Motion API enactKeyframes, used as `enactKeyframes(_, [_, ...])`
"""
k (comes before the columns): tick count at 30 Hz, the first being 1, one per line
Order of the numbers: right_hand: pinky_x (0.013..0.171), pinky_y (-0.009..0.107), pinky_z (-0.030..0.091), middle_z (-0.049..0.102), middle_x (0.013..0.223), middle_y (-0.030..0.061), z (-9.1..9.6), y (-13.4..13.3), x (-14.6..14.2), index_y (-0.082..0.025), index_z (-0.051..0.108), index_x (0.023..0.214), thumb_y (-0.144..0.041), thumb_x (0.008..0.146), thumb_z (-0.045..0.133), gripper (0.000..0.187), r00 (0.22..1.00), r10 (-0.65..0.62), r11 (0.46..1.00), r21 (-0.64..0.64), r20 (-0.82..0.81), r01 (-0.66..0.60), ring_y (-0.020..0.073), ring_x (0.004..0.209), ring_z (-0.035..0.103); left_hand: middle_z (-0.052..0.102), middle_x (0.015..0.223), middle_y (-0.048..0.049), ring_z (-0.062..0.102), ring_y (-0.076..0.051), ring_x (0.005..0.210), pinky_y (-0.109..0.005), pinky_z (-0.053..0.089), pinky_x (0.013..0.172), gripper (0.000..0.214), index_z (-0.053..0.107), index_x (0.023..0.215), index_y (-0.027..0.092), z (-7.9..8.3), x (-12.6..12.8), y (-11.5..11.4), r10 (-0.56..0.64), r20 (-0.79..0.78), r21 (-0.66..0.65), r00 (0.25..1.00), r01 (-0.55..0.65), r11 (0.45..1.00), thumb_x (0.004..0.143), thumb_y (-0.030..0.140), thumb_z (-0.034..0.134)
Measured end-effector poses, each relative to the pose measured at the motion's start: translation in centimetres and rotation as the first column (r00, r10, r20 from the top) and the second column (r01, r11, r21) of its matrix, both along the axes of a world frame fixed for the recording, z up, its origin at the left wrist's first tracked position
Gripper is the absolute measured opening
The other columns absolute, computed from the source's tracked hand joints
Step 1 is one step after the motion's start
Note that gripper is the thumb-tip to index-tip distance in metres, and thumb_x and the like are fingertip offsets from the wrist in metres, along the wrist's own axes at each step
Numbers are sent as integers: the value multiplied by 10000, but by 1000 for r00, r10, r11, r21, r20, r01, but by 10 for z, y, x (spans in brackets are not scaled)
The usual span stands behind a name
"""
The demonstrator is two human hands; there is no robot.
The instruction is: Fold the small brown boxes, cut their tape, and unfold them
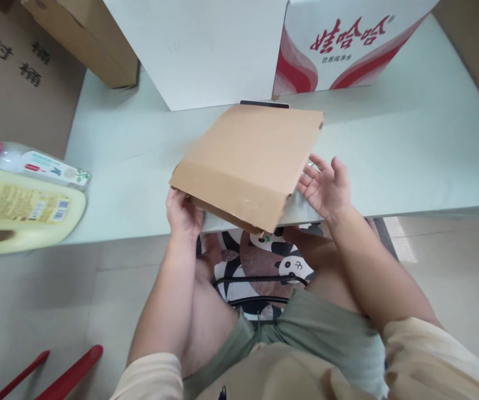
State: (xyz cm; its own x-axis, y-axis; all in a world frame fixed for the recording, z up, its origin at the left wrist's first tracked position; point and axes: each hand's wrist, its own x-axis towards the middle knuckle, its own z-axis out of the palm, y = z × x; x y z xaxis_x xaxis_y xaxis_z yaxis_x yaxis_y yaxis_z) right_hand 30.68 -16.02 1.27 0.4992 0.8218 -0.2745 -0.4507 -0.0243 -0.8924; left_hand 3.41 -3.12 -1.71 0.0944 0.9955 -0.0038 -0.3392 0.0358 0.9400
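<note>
Two hands: I have the left hand (183, 212) under the near left corner of the flat cardboard box (245, 147), its fingers partly hidden, so I cannot tell whether they clamp or merely prop it; my right hand (326, 186) is open, fingers apart, just beside the right edge (whether a fingertip touches, I cannot tell from this camera).
Cardboard box: tilted above the front edge of the worktop (422, 150), between both hands, with a dark gap along its near lower edge.
Handling the board: I would steady the left corner and lay the right fingers broadly along the opposite edge, so both sides share the load; thin cardboard probably creases under a hard pinch.
Far edge: a dark flat object (264, 104) peeks out there, too covered for me to identify, so I would avoid dragging the box over it.
White carton: a red-printed drinking-water carton (347, 61) and a plain white panel (210, 50) wall off the back, limiting any push away from me.
Left end: a yellow handled jug (66, 208), a plastic bottle (51, 169) and a brown carton (97, 47), all well apart from the left hand.
Underneath: a panda-print surface (247, 258) and black metal bars (260, 279), between the knees.
</note>
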Motion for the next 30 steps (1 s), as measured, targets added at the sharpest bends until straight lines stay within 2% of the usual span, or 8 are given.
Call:
enactKeyframes(3, [904,470,596,717,1185,83,6,-5,-1,-265,617,1061,-839,655,566,705,998,50,999,7,23,-50,308,1172,670,736,1072,-62,670,-244,1125,-399,518,1069,217,795,864,227,-5,2,-1,80,1,107,997,-79,991,697,286,669])
enactKeyframes(6, [903,487,596,731,1180,93,5,-8,2,-257,638,1074,-835,647,583,720,996,69,997,-29,51,-67,330,1178,668,732,1045,-59,657,-241,1113,-422,493,1102,218,801,691,241,-10,2,-3,126,-63,204,990,-111,973,634,238,591])
enactKeyframes(12, [947,504,600,749,1138,65,-5,-6,7,-242,642,1041,-513,628,759,508,1000,9,992,-124,-26,-12,318,1083,701,695,1086,-61,642,-254,1134,-451,490,1091,180,767,619,250,-12,0,-4,140,-202,212,969,-96,973,707,299,617])
enactKeyframes(14, [944,492,606,750,1124,61,-8,-4,8,-237,644,1036,-464,631,757,478,999,-13,990,-140,-36,8,306,1059,706,657,1169,-65,618,-267,1203,-440,472,1110,155,753,655,230,-14,-2,-3,167,-260,219,951,-110,970,729,346,684])
enactKeyframes(16, [939,485,610,747,1128,57,-10,-2,9,-238,637,1056,-453,646,750,476,1000,-24,991,-133,-16,21,298,1062,704,624,1241,-58,615,-271,1214,-426,496,1077,191,747,806,232,-17,-4,0,166,-305,176,938,-116,977,706,393,765])
enactKeyframes(20, [921,504,615,745,1126,54,-12,-1,10,-241,614,1072,-446,646,758,494,999,-50,993,-105,5,51,302,1063,706,597,1338,-81,657,-242,1107,-374,563,935,531,635,1109,263,-22,-7,5,123,-293,32,948,-118,992,650,426,844])
enactKeyframes(25, [909,511,615,750,1092,45,-13,1,9,-240,618,1060,-408,622,768,492,996,-81,991,-109,-26,78,297,1012,714,645,1294,-115,618,-275,1254,-411,516,1046,508,607,1103,248,-26,-6,7,131,-265,59,955,-119,991,673,406,826])
enactKeyframes(30, [909,511,613,752,1089,46,-16,0,12,-247,615,1046,-436,641,763,471,998,-68,992,-101,16,70,305,1049,709,697,1199,-103,678,-264,1145,-415,532,1028,493,637,1101,235,-28,-8,9,109,-237,24,965,-106,994,667,387,815])
